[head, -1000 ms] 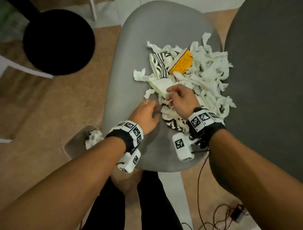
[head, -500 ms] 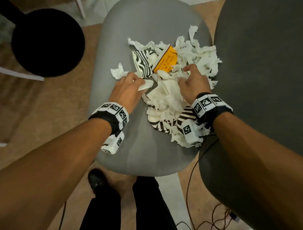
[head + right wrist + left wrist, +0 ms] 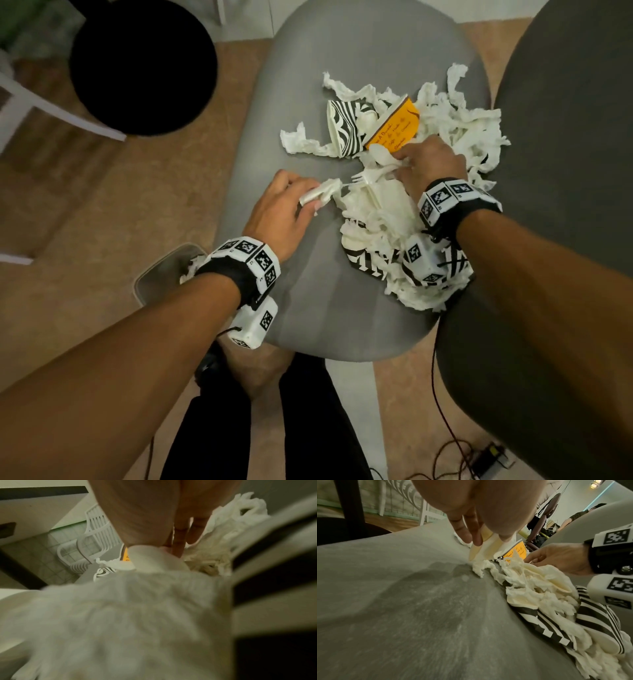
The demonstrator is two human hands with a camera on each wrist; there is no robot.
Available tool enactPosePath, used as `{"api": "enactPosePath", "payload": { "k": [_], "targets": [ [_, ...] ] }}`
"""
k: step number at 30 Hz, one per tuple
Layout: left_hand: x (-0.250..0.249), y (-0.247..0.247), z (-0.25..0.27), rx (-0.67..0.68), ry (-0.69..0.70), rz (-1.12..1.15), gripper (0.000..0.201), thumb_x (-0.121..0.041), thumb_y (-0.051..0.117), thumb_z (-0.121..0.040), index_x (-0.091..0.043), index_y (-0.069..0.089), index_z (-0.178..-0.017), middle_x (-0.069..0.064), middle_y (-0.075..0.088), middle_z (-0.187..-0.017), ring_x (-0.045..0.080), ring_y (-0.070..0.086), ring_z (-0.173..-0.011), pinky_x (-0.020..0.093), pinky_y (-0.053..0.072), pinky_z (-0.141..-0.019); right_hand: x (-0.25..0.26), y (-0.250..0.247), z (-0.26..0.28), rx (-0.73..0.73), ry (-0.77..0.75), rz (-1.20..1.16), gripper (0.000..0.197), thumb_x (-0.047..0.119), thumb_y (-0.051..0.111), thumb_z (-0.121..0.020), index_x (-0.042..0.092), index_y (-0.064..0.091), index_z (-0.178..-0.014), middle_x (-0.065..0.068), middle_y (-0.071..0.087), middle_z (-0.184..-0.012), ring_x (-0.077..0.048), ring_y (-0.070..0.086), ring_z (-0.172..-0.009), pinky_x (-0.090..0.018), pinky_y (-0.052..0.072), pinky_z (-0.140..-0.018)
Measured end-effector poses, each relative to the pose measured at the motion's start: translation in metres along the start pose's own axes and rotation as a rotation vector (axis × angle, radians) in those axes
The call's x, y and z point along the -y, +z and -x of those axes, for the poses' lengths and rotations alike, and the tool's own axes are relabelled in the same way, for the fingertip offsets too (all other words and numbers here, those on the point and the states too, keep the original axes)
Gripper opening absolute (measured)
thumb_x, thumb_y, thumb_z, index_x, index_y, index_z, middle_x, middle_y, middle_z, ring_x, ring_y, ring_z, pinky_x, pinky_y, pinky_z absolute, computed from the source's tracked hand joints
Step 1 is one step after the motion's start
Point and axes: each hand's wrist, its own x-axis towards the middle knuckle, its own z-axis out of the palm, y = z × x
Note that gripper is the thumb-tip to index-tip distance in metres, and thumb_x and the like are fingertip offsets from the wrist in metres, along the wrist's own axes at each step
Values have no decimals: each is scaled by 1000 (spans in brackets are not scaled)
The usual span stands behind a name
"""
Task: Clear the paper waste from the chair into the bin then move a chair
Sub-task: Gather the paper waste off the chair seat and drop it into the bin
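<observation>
Grey upholstery of the chair seat (image 3: 291,308) carries the paper waste (image 3: 376,222), which lies heaped between and beyond my 2 hands. My left hand (image 3: 277,212) pinches a crumpled tissue scrap (image 3: 320,195) between thumb and fingertips. My right hand (image 3: 424,164) is curled into the heap; its fingers bear on a white plastic fork (image 3: 371,176), but I cannot tell whether they grip it. Just past the right fingertips sit an orange printed card (image 3: 397,128) and a black-and-white striped paper cup (image 3: 344,130). The bin (image 3: 154,277) stands on the floor behind my left wrist, with tissue already inside.

Risks, in my judgement:
1. Loose tissue strips may trail off the seat edge during the carry, because the heap is tangled and my left pinch holds only 1 small piece.
2. The fork may slip out of a paper handful, being rigid and smooth.
3. The striped wrapper (image 3: 370,267) under my right wrist could be dragged off by the wrist unit.

View differences: only the head view shows the bin and fork. The left wrist view shows the left fingertips (image 3: 476,539) nearly touching the seat. The right wrist view is blurred, showing mostly tissue (image 3: 120,615) against the fingers (image 3: 178,543).
</observation>
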Motion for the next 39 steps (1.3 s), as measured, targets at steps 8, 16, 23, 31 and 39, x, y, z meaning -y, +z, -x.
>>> {"api": "enactPosePath", "payload": {
  "k": [8, 16, 23, 31, 39],
  "targets": [
    [0, -22, 12, -22, -2, 42, 29, -29, 58, -96, -21, 62, -124, -3, 51, -115, 9, 53, -91, 22, 41, -80, 24, -25, 39, -210, -179, 80, 25, 39, 59, -96, 34, 70, -117, -3, 68, -118, -32, 59, -109, -49, 36, -98],
    [44, -66, 49, -95, -98, 39, 26, -31, 54, -97, -20, 62, -120, -1, 54, -115, 19, 59, -92, 29, 47, -83, 127, -1, 99, -118, -418, -101, 29, 43, 57, -93, 27, 67, -115, 0, 67, -102, -27, 62, -95, -40, 50, -88],
    [152, -105, 129, -209, -424, -10, 19, -40, 42, -96, -29, 49, -110, 4, 68, -90, 28, 63, -79, 41, 53, -71, 278, 92, 181, 144, -458, -444, 22, 34, 58, -95, 19, 67, -107, -2, 71, -96, -24, 66, -85, -36, 54, -75],
    [265, -73, 195, -19, -758, 46, 54, -40, 51, -91, -16, 43, -139, 13, 63, -125, 33, 62, -109, 42, 51, -93, 312, 209, 193, 541, -255, -218, 36, 22, 55, -98, 12, 56, -132, -15, 68, -120, -36, 63, -111, -36, 49, -85],
    [247, -72, 176, 222, -697, -67, 30, -19, 48, -96, -10, 58, -123, 18, 64, -117, 36, 61, -105, 33, 46, -82, 299, 208, 195, 667, -147, -350, 40, 18, 54, -94, 21, 58, -133, -12, 68, -123, -32, 66, -110, -38, 54, -96]
  ]
}}
